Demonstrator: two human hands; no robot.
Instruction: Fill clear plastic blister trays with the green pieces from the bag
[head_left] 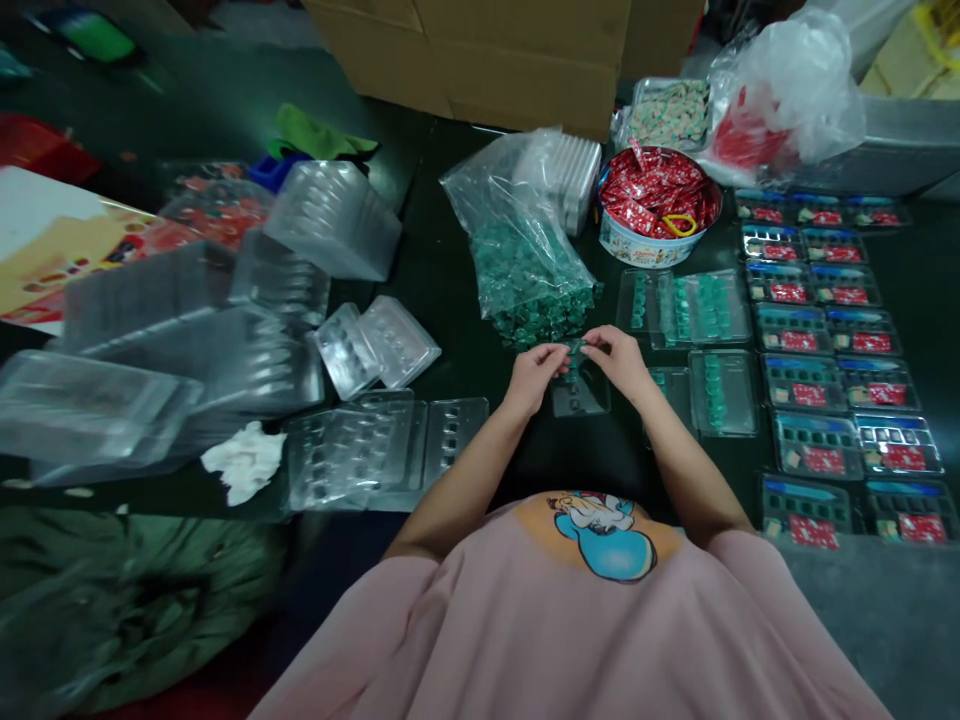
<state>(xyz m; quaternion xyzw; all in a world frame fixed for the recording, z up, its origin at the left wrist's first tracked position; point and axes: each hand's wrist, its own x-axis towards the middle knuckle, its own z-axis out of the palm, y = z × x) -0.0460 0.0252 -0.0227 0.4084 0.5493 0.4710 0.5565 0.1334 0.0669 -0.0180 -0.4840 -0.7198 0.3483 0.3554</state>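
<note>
Both hands meet over a small clear plastic tray [592, 398] lying on the dark table in front of my body. A few green pieces sit in a column of its slots. My left hand [540, 376] is closed in a pinch above the tray's left far part. From the other side, my right hand [618, 358] pinches near the tray's far edge. What lies between the fingertips of each hand is too small to make out. Just beyond them, a heap of small green pieces [544, 318] spills from a clear plastic bag [499, 190].
Stacks of clear trays [247, 350] fill the left side. Filled trays with green columns [724, 392] lie right of my hands. Farther right are rows of packed trays [795, 345] with red packets. A round tin [645, 245] of red packets and yellow-handled scissors [681, 226] stands behind.
</note>
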